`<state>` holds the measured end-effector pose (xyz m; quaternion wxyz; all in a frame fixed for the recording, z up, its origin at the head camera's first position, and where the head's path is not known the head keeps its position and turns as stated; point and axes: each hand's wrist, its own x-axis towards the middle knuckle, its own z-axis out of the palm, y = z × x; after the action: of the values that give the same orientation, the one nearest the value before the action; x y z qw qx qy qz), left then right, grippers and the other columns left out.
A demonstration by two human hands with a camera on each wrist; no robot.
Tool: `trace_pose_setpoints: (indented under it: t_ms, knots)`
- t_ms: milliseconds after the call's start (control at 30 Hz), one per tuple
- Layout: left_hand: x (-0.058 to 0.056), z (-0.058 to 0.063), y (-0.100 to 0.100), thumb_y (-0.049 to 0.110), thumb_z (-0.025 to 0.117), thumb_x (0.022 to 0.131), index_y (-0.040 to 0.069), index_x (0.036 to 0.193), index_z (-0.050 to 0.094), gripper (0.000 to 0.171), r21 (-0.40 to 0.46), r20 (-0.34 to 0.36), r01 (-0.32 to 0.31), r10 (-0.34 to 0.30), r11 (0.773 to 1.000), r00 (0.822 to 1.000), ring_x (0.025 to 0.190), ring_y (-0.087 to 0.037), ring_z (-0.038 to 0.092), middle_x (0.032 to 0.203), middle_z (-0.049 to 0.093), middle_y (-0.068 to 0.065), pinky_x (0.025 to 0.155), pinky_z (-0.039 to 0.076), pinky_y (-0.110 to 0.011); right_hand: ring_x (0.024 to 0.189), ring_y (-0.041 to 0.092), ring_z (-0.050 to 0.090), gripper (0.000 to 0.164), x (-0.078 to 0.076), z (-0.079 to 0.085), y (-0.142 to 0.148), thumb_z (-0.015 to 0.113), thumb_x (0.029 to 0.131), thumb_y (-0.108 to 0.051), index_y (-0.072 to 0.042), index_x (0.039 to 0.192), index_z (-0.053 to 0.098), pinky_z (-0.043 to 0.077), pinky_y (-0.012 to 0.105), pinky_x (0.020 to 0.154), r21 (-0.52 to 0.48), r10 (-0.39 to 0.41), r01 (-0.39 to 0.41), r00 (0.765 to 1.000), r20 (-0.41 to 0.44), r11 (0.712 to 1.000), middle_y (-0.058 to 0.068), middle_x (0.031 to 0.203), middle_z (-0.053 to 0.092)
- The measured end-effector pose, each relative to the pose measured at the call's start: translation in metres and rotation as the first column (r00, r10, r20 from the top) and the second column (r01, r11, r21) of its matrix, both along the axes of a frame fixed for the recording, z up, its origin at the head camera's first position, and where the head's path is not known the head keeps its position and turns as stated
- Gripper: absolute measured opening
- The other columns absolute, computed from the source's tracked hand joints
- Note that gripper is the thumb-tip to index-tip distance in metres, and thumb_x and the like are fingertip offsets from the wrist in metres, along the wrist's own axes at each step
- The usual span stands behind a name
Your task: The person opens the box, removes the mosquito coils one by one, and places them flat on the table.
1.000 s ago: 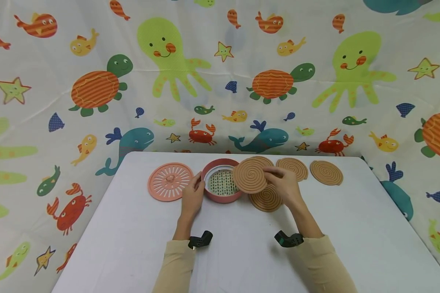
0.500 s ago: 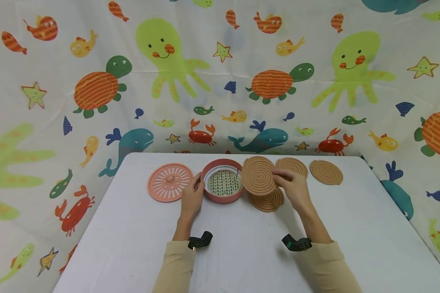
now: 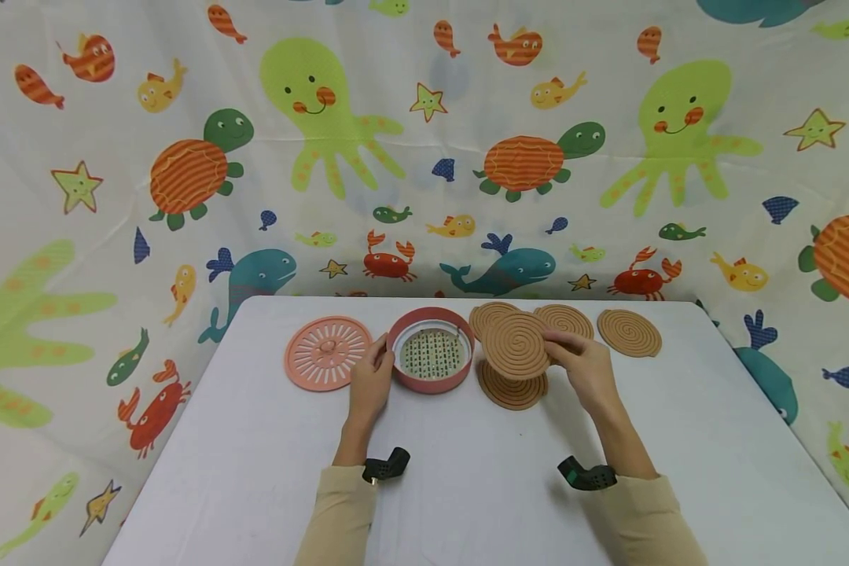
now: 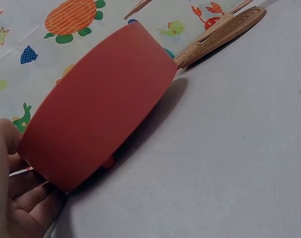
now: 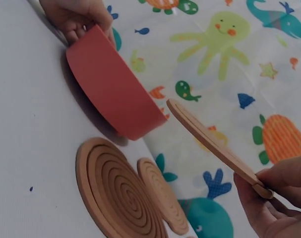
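My left hand [image 3: 369, 385] grips the left side of a round, red mosquito coil holder [image 3: 431, 386], thumb at the rim and fingers low on the wall in the left wrist view. A mesh lines the holder's inside. To its right, my right hand [image 3: 586, 368] pinches a tan mosquito coil [image 3: 516, 346] by its right edge. That coil [image 5: 214, 146] is raised and tilted in the right wrist view. Below it lies a darker-looking coil [image 3: 512, 395] on the table, and behind it another coil [image 3: 486, 314] is partly hidden.
A pink slotted lid [image 3: 318, 365] lies left of the holder, near the left hand. Two more coils, one partly covered [image 3: 564, 316] and one at the far right [image 3: 630, 333], lie along the back of the white table [image 3: 467, 487]. A patterned cloth [image 3: 424, 157] hangs behind.
My right hand has carried the pinched coil rightward, away from the holder's rim, uncovering more of the mesh inside. The left hand has kept its place on the holder.
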<state>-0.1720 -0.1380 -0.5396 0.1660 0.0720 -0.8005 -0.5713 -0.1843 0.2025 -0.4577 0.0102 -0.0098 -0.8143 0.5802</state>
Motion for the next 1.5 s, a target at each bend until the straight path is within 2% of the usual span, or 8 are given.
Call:
trace_pose_setpoints:
  t_ms: [367, 600, 767, 1067, 1500]
  knots:
    - [0.001, 0.000, 0.000, 0.024, 0.053, 0.101, 0.010, 0.142, 0.057, 0.044, 0.008, 0.004, -0.001, 0.001, 1.000, 1.000, 0.131, -0.023, 0.060, 0.141, 0.061, -0.011, 0.107, 0.051, -0.039, 0.089, 0.000, 0.067, 0.038, 0.003, -0.008, 0.020, 0.064, 0.099, -0.026, -0.002, 0.128, 0.067, 0.055, 0.011, 0.082, -0.008, -0.063, 0.063, 0.998, -0.030, 0.998, 0.014, 0.123, 0.066]
    - [0.002, -0.001, 0.001, 0.025, 0.053, 0.101, 0.010, 0.142, 0.058, 0.044, -0.002, 0.003, -0.005, 0.005, 1.000, 1.000, 0.131, -0.023, 0.059, 0.141, 0.061, -0.010, 0.107, 0.050, -0.039, 0.086, -0.002, 0.067, 0.037, 0.005, -0.012, 0.036, 0.065, 0.098, -0.021, 0.002, 0.127, 0.066, 0.056, 0.012, 0.080, -0.034, -0.095, 0.094, 0.995, -0.038, 0.995, -0.008, 0.105, 0.068]
    - [0.001, -0.003, 0.002, 0.024, 0.053, 0.101, 0.010, 0.142, 0.057, 0.044, 0.002, -0.009, -0.003, 0.003, 1.000, 1.000, 0.131, -0.023, 0.059, 0.142, 0.061, -0.011, 0.107, 0.050, -0.038, 0.085, -0.003, 0.066, 0.039, 0.006, -0.014, 0.047, 0.064, 0.099, -0.022, 0.002, 0.129, 0.065, 0.055, 0.010, 0.079, -0.015, -0.119, 0.119, 0.993, -0.011, 0.993, -0.014, 0.101, 0.066]
    - [0.001, -0.004, 0.002, 0.025, 0.053, 0.101, 0.012, 0.142, 0.057, 0.044, 0.008, -0.013, 0.002, -0.002, 1.000, 1.000, 0.130, -0.022, 0.060, 0.141, 0.061, -0.009, 0.107, 0.050, -0.038, 0.086, -0.004, 0.066, 0.039, 0.004, -0.018, 0.064, 0.065, 0.098, -0.021, 0.001, 0.129, 0.064, 0.056, 0.010, 0.079, -0.024, -0.165, 0.166, 0.986, 0.025, 0.986, -0.018, 0.101, 0.065]
    - [0.002, -0.007, 0.003, 0.024, 0.053, 0.101, 0.010, 0.141, 0.058, 0.042, -0.008, -0.029, -0.017, 0.017, 1.000, 0.999, 0.129, -0.022, 0.060, 0.140, 0.063, -0.011, 0.106, 0.051, -0.041, 0.085, -0.004, 0.063, 0.039, 0.007, -0.028, 0.080, 0.064, 0.098, -0.018, 0.004, 0.130, 0.062, 0.055, 0.010, 0.077, 0.003, -0.211, 0.211, 0.976, 0.053, 0.978, -0.014, 0.100, 0.064]
